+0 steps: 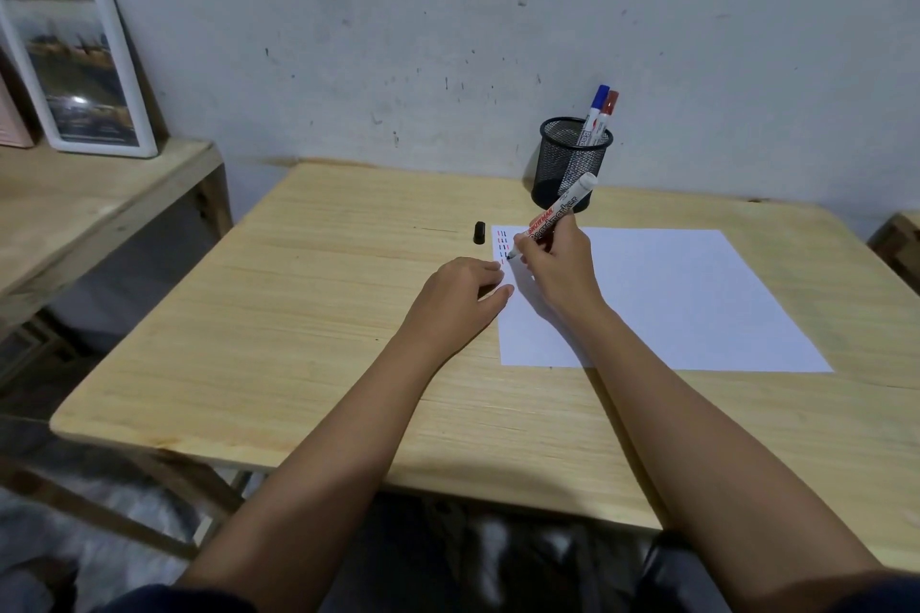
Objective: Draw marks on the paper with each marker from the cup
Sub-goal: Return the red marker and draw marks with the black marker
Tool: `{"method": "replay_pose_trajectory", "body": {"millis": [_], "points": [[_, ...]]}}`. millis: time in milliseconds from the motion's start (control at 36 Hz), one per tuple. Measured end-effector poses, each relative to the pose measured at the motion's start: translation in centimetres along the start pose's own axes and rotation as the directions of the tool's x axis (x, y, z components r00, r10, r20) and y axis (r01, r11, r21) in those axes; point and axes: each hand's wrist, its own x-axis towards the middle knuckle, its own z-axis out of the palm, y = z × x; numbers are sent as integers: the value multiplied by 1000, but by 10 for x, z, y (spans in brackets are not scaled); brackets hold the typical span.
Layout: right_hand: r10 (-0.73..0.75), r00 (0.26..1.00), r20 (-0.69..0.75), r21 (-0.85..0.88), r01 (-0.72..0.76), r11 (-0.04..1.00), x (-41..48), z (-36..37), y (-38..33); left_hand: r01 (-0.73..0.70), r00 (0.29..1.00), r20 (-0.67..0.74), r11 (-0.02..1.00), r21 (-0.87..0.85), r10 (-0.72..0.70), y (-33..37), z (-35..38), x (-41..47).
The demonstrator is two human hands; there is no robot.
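Wall (448, 15): pale grey-blue plaster with many small dark specks and chips; it stands directly behind the counter.
Counter (298, 314): light wood with a long grain; it carries all the task's things.
Side shelf (89, 194): the same light wood, on the left, apart from the counter.
Picture frame (74, 65): white, leaning against the wall on the side shelf; the photo inside is blurred.
Paper (672, 304): one white sheet, flat on the right half of the counter; short red, blue and black dashes stand in small columns at its far left corner.
Cup (567, 164): black wire mesh, upright near the wall, just behind the paper.
Markers in cup: one with a blue cap (601, 95) and one with a red cap (611, 101), both tilted to the right; only "Bo" is readable on the blue one.
Right hand (555, 264): its fingers pinch a white marker (557, 214), tip down on the paper beside the dashes.
Marker writing: "Boardmarker" in black; a red brand label above it is too small to read.
Left hand (463, 294): palm down at the paper's left edge, fingers loosely curled and holding nothing.
Black cap (479, 233): lies alone on the counter, just left of the paper's far corner.
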Motion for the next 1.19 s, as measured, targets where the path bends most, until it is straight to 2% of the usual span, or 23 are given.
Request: {"method": "replay_pose_trajectory", "body": {"millis": [417,750,889,1000,1139,1194], "points": [[-9,1000,13,-56,9,998,1,-1,0,-6,1000,0,1000,9,6,0,1,1],[-6,1000,-4,-7,6,1000,-2,-1,-2,0,1000,-14,1000,-6,0,2,-1,0],[91,991,-102,239,-64,969,-2,-9,-7,12,1000,-22,999,-41,-13,5,-4,2],[220,971,-98,484,-147,863,4,-23,-11,45,999,8,996,-79,-45,6,-6,7],[244,966,-81,654,-133,745,19,-49,-10,65,997,46,994,-85,-61,9,-11,14],[257,963,-75,662,-144,736,22,-60,-8,78,995,61,993,-86,-73,8,-13,18]]}}
